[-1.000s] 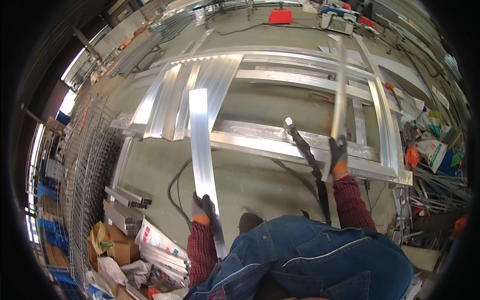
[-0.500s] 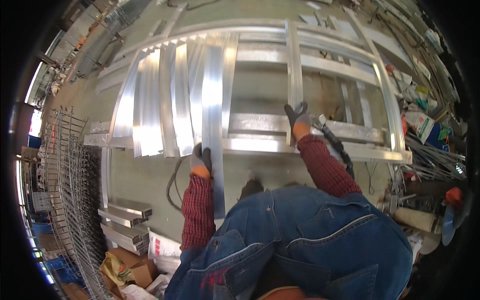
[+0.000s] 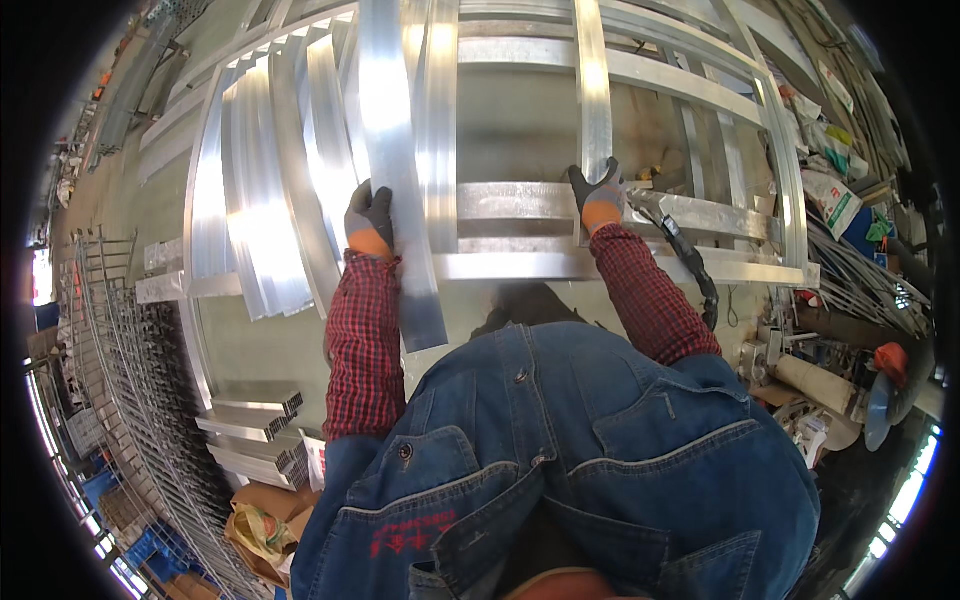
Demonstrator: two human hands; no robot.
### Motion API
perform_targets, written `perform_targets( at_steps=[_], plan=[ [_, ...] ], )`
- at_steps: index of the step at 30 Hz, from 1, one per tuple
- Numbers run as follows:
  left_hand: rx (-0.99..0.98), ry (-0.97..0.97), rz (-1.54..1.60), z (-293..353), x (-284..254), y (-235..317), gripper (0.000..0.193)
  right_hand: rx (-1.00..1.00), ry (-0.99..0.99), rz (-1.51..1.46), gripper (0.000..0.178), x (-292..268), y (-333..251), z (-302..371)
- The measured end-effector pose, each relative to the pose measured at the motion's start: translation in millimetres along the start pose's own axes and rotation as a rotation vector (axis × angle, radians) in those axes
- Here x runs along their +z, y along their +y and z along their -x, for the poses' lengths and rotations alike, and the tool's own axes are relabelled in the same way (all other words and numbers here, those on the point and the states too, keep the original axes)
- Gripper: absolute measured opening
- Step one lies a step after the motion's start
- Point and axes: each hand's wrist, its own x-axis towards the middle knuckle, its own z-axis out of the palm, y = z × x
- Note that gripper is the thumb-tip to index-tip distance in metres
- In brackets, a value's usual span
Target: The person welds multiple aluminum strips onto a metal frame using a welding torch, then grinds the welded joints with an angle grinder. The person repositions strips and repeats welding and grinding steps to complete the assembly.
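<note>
My left hand [image 3: 370, 215], in a grey and orange glove, grips the edge of a long, flat, shiny metal slat [image 3: 392, 130]. The slat's near end sticks out past the frame toward my body. With thumb and fingers in a V, my gloved right hand [image 3: 598, 192] holds a metal crossbar [image 3: 593, 85] of a large rectangular metal frame [image 3: 520, 266]. Left of my left hand, several similar slats [image 3: 262, 200] lie side by side, overlapping, across the frame. A further slat [image 3: 438, 130] lies just right of the held one.
A black power tool or cable [image 3: 690, 255] rests on the frame right of my right hand. Stacked metal tubes [image 3: 255, 430] and an open cardboard box [image 3: 265, 525] sit at lower left, beside wire racks [image 3: 120, 370]. Bags [image 3: 828, 200] and thin metal rods [image 3: 870, 280] lie on the right.
The held slat has moved away from my body and to the left with my left hand. My right hand stays at the crossbar. The view has shifted as well.
</note>
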Motion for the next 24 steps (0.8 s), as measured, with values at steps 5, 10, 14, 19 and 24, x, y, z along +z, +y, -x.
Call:
perform_targets(
  at_steps=[5,10,14,19,24],
  plan=[
    [-0.039,-0.066,-0.025,-46,57,7,0.048,0.069,-0.037,0.106,0.105,16,-9,-18],
    [-0.021,-0.059,-0.221,-73,88,-1,0.05,0.1,-0.101,0.165,0.111,25,-14,-21],
    [-0.086,-0.058,-0.237,-98,98,-13,0.061,-0.041,-0.12,0.246,0.112,37,-4,-28],
    [-0.097,-0.048,-0.398,-124,105,-10,0.068,0.007,-0.16,0.154,0.112,40,0,-28],
    [-0.098,-0.032,-0.248,-145,133,-2,0.073,-0.443,0.054,0.231,0.089,32,-13,-22]
  ],
)
